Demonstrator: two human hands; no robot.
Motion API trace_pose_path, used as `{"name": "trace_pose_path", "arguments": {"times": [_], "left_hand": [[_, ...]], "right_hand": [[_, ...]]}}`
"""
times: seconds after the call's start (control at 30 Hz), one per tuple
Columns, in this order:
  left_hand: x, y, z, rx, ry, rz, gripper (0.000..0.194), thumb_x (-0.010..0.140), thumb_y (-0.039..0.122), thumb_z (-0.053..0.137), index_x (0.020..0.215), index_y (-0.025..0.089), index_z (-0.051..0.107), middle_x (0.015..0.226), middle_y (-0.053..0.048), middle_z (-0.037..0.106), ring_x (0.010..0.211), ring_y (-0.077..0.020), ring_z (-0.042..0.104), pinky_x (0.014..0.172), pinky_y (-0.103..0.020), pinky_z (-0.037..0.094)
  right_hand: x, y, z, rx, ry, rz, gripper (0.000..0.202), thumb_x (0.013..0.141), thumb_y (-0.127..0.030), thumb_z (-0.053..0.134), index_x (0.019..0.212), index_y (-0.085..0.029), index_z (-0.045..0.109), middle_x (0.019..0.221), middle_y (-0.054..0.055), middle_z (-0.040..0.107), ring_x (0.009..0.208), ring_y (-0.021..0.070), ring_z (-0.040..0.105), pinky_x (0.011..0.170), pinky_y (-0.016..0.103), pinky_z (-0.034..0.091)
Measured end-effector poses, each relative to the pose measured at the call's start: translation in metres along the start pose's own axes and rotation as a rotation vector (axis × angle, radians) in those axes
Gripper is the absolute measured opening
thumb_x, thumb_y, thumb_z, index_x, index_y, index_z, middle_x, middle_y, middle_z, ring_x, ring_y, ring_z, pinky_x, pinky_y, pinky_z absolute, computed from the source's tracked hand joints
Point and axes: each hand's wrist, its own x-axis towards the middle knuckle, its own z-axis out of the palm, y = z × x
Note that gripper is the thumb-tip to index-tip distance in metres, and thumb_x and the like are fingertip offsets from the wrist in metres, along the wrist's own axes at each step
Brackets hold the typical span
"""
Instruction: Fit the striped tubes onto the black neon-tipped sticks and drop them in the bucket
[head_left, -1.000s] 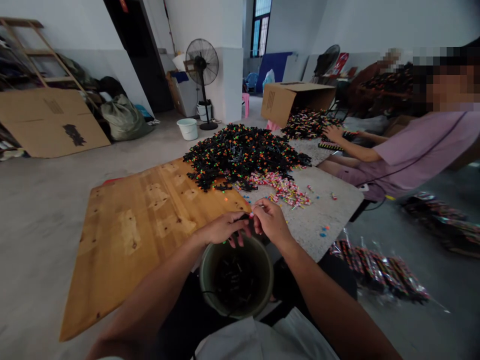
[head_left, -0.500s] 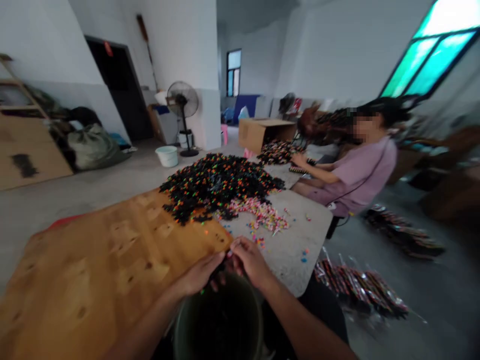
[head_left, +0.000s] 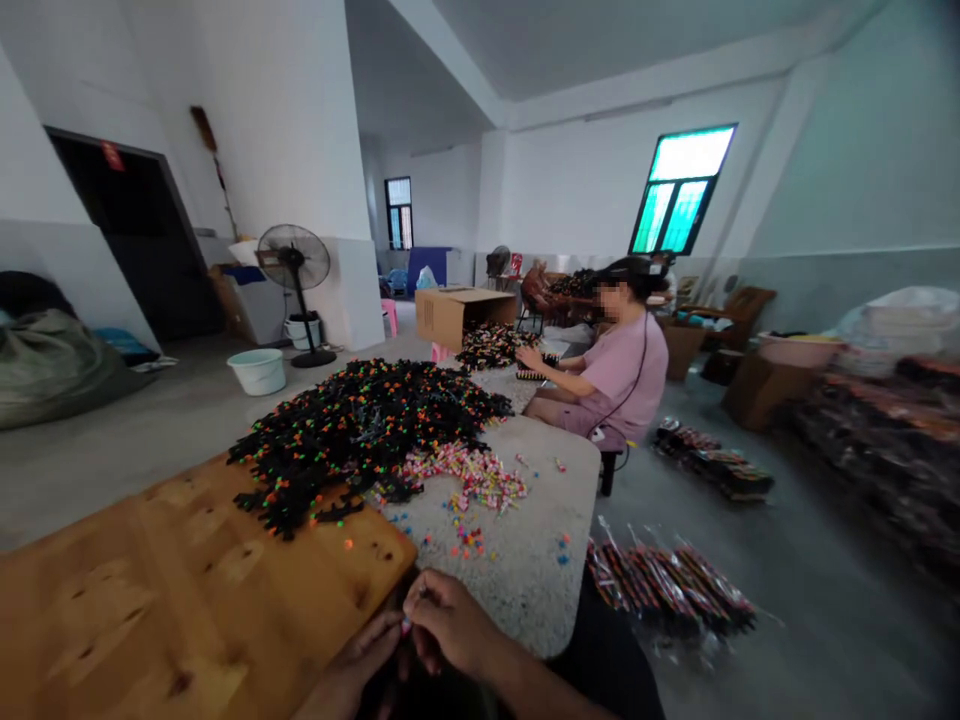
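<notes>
At the bottom centre, my left hand (head_left: pixel 364 655) and my right hand (head_left: pixel 454 622) meet, fingertips together, just off the table edge. A small pink-and-white piece (head_left: pixel 406 626) shows between them, pinched by the right fingers against the left fingertips. What else the left fingers close around is dark and mostly hidden. Beyond the hands lies a heap of black plastic pieces with orange and green tips (head_left: pixel 375 410). In front of it is a scatter of small pink-and-white pieces (head_left: pixel 472 475), with loose coloured bits (head_left: pixel 469 540) nearer to me.
A wooden board (head_left: pixel 187 590) lies left of the stone-like tabletop (head_left: pixel 540 590). A co-worker in a pink shirt (head_left: pixel 626 370) sits at the far right side. Bagged bundles (head_left: pixel 671 585) lie on the floor. A carton (head_left: pixel 442 315), a bucket (head_left: pixel 257 373) and a fan (head_left: pixel 296 260) stand behind.
The view has tilted up and turned right, so the hands and table appear lower and further left. Both hands remain together around the small piece.
</notes>
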Motion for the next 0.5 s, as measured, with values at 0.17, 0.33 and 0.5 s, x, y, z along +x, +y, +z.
{"name": "trace_pose_path", "arguments": {"times": [0.17,0.33,0.5], "left_hand": [[-0.026,0.006,-0.005,0.219,-0.179,-0.148,0.070,0.080,0.086,0.057,0.116,0.028,0.071,0.099,-0.004,0.073,0.081,-0.0221,0.071,0.062,-0.029,0.056],[-0.043,0.000,-0.018,0.694,-0.182,-0.086,0.059,0.096,0.062,0.055,0.139,0.025,0.068,0.150,-0.012,0.063,0.140,-0.0335,0.056,0.119,-0.044,0.041],[-0.008,0.026,-0.039,0.733,-0.049,0.091,0.046,0.103,0.047,0.046,0.130,0.020,0.071,0.122,-0.011,0.076,0.110,-0.0290,0.071,0.100,-0.039,0.054]], "right_hand": [[-0.017,0.002,-0.024,-0.292,-0.177,0.150,0.030,0.094,-0.051,0.063,0.097,-0.021,0.062,0.061,-0.006,0.061,0.045,0.0098,0.053,0.049,0.020,0.038],[0.013,-0.018,-0.092,-0.872,0.313,-0.034,0.025,0.101,-0.029,0.052,0.087,-0.018,0.070,0.079,0.003,0.072,0.071,0.0152,0.064,0.065,0.024,0.042],[0.071,-0.029,-0.161,-1.306,0.507,0.184,0.029,0.103,-0.020,0.047,0.116,-0.015,0.073,0.116,0.015,0.075,0.104,0.0218,0.070,0.083,0.027,0.047]]}}
